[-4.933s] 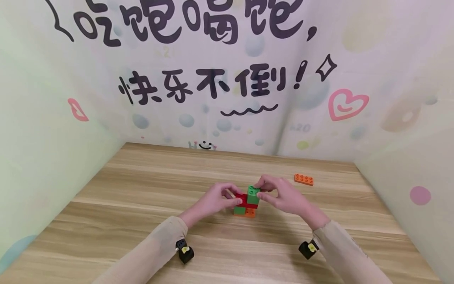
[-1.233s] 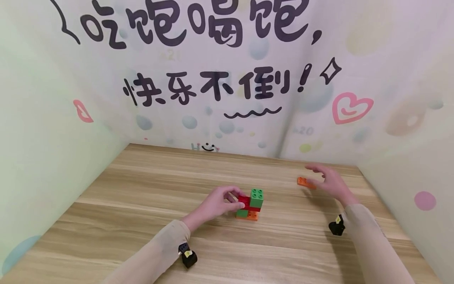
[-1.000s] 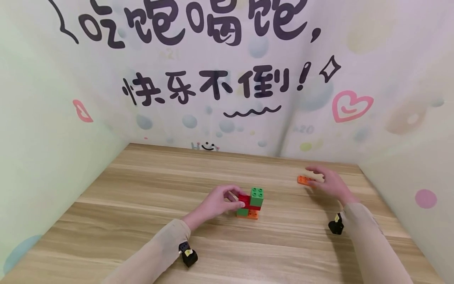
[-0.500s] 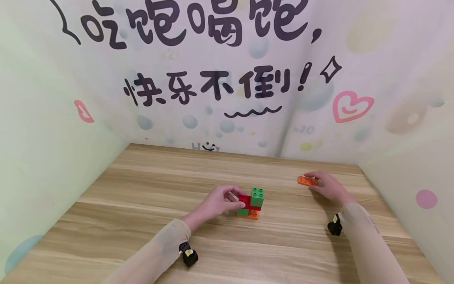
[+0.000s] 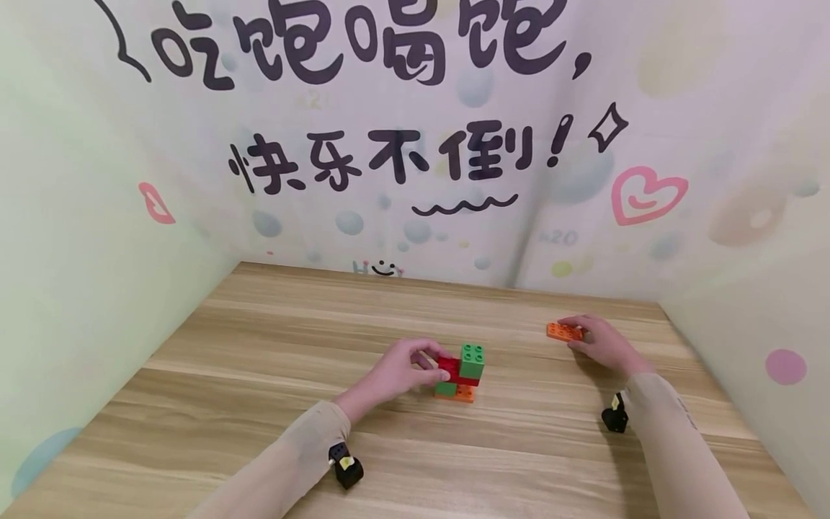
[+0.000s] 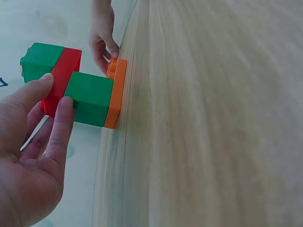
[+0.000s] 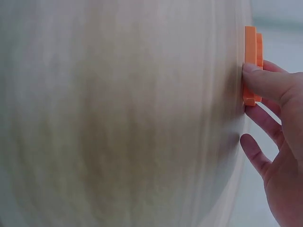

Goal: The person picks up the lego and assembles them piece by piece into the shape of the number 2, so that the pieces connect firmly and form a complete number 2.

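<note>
My left hand pinches the red brick of a small toy-brick stack, thumb on its near side and fingers behind. A green brick sits on the red one's right end. Below the red are a second green brick and a thin orange brick as the base on the table. Farther right, my right hand grips a loose flat orange brick, studs up, by its right part. In the right wrist view the thumb presses the side of this orange brick, which lies against the table.
The wood-grain table is bounded by a printed cloth backdrop behind and at both sides. A small black camera hangs at the left wrist and another black camera at the right.
My right hand has let go of the upper green brick, moved right to the loose orange brick and closed thumb and fingers on it. The left hand has stayed on the red brick.
</note>
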A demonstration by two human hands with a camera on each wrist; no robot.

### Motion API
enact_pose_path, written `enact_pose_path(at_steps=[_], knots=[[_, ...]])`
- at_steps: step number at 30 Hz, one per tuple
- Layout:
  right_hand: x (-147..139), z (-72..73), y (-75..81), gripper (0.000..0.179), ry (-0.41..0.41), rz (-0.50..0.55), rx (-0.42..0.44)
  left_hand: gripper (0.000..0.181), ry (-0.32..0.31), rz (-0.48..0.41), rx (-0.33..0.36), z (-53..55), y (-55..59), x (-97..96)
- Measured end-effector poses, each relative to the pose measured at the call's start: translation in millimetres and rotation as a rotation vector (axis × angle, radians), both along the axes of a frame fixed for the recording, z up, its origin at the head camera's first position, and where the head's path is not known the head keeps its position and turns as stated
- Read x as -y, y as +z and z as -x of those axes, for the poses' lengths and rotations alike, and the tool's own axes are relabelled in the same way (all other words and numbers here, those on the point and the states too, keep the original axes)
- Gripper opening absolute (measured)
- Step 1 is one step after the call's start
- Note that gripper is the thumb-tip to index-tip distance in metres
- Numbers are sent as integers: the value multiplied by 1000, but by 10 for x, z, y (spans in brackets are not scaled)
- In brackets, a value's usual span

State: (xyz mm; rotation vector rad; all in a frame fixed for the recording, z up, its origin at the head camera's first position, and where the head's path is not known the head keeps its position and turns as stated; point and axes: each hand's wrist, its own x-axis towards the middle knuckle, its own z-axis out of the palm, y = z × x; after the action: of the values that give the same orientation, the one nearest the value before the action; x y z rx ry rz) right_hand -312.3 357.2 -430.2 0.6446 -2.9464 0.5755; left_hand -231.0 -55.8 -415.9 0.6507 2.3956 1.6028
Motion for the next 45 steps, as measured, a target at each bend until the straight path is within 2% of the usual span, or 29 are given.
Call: enact_pose_path(at_steps=[11, 27, 32, 39, 45], knots=[[50, -43, 50, 46, -3, -38, 35, 28, -3, -9, 14, -13, -1, -4], [102, -14, 72, 40, 9, -45, -63, 28, -8, -16, 17, -17, 12, -15], [130, -8, 132, 40, -2, -14, -65, 28, -9, -20, 19, -17, 12, -12], [189, 0, 253, 36, 31, 7, -158, 28, -7, -25, 25, -16, 4, -5], [240, -6, 316, 35, 31, 7, -181, 28, -7, -33, 26, -9, -8, 2]])
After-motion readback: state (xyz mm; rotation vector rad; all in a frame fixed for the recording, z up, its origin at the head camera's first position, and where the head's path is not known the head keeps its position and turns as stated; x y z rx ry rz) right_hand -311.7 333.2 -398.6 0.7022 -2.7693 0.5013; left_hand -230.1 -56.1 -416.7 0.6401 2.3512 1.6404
